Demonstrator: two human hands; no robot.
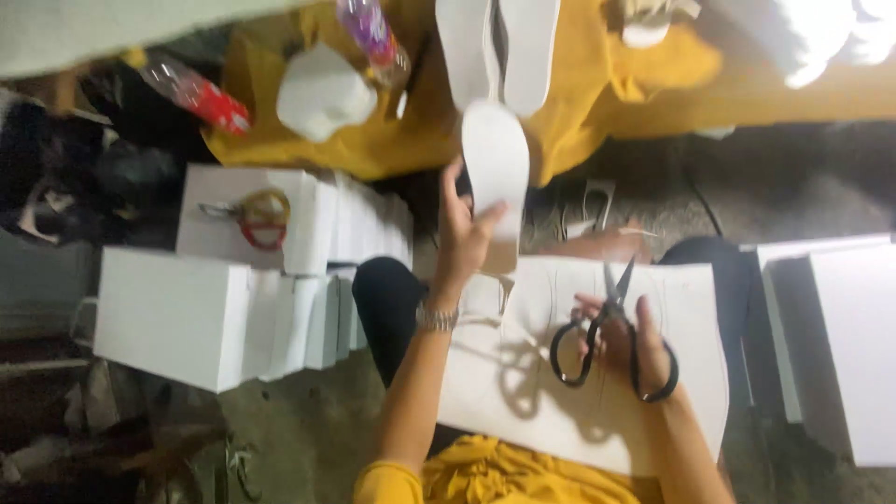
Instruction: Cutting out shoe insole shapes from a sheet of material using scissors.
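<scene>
A yellow garment on the person's lap fills the bottom edge, and over it a large white sheet lies across the knees.

Far to the left of the fingers stand stacks of white boxes; on top of one lies a pair of scissors with red and yellow handles. Above them, on a yellow cloth, lie a bottle with a red label, a white cup-like thing and a second bottle.

The left hand is raised past the sheet's top edge, and its fingers and thumb pinch the lower end of a white sole-shaped cutout, which stands upright above the fingertips. Beyond it, more white sole shapes lie on the yellow cloth.

The right hand rests on the sheet, its fingers closed through the loops of black scissors; the blades point up away from the knuckles, slightly parted. Right of that hand, more white boxes stand on the floor.
</scene>
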